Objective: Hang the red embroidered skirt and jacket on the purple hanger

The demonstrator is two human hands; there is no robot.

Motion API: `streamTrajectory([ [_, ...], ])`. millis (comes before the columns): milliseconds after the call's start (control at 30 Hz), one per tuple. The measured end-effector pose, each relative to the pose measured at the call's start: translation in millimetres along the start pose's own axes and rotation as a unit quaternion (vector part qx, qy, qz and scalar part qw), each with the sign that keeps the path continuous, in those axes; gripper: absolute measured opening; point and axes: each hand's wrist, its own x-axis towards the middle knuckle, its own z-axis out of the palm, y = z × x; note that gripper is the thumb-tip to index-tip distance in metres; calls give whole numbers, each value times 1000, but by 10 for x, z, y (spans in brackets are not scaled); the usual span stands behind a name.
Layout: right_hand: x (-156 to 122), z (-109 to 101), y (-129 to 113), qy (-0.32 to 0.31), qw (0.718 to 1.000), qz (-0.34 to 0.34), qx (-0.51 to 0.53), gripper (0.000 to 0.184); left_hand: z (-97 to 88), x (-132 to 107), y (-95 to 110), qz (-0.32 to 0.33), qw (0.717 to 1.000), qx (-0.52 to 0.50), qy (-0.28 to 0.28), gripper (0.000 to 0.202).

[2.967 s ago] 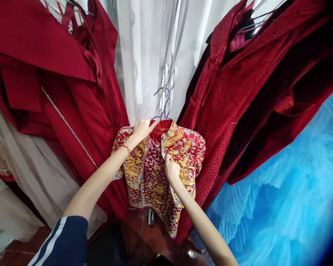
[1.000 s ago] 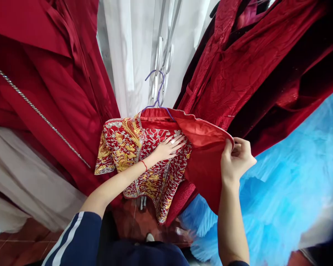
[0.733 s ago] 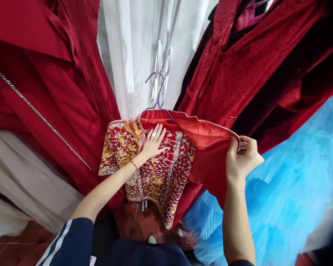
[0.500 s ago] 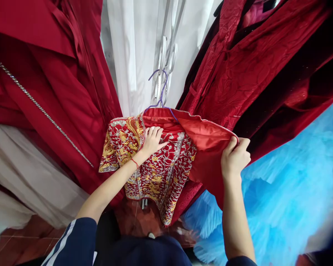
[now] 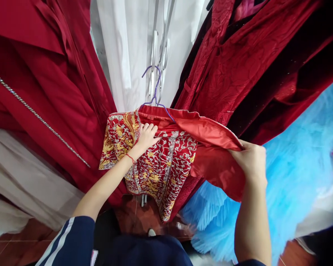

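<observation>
A red jacket [image 5: 155,177] with gold and silver embroidery hangs on a purple wire hanger [image 5: 155,87] in front of me. My left hand [image 5: 147,139] lies on it just below the collar, fingers stretched and thumb apart. On the other side, my right hand [image 5: 251,160] is closed on the edge of the jacket's front panel. That panel is held out to the right, so its smooth red lining [image 5: 216,162] shows. The right fingertips are hidden behind the cloth.
White garments [image 5: 124,48] and white hangers [image 5: 154,48] are behind the jacket. Dark red dresses hang at left [image 5: 41,85] and right [image 5: 235,70]. Blue ruffled tulle [image 5: 291,166] fills the lower right. Pale fabric [image 5: 24,166] hangs at lower left over red floor tiles [image 5: 134,218].
My right hand has moved right and slightly down, drawing the front panel farther out. The left hand stays at the collar with its fingers slightly more bent. The view has shifted a little.
</observation>
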Motion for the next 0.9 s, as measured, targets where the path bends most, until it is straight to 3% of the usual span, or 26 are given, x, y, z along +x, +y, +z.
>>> streamTrajectory([
  [167, 37, -345, -50, 63, 990, 18, -123, 10, 102, 15, -32, -12, 999, -30, 18, 36],
  [333, -118, -372, -155, 48, 997, 5, -57, 9, 168, -81, 116, -22, 995, -55, 77, 51],
  [433, -147, -314, -225, 42, 999, -8, 19, 8, 170, -192, 322, 83, 990, -38, 111, 46],
  [500, -122, -284, -265, 33, 998, -16, 60, 10, 136, -208, 461, 182, 977, -30, 103, 50],
  [567, -82, -254, -281, 35, 995, -9, 91, 10, 84, -157, 556, 227, 969, -24, 92, 58],
  [767, 23, -148, -208, 63, 984, 49, 157, 24, 28, 123, 521, 222, 974, 22, 49, 60],
  [900, 102, -190, -173, 60, 982, 65, 166, 26, 23, 231, 442, 220, 975, 30, 32, 56],
])
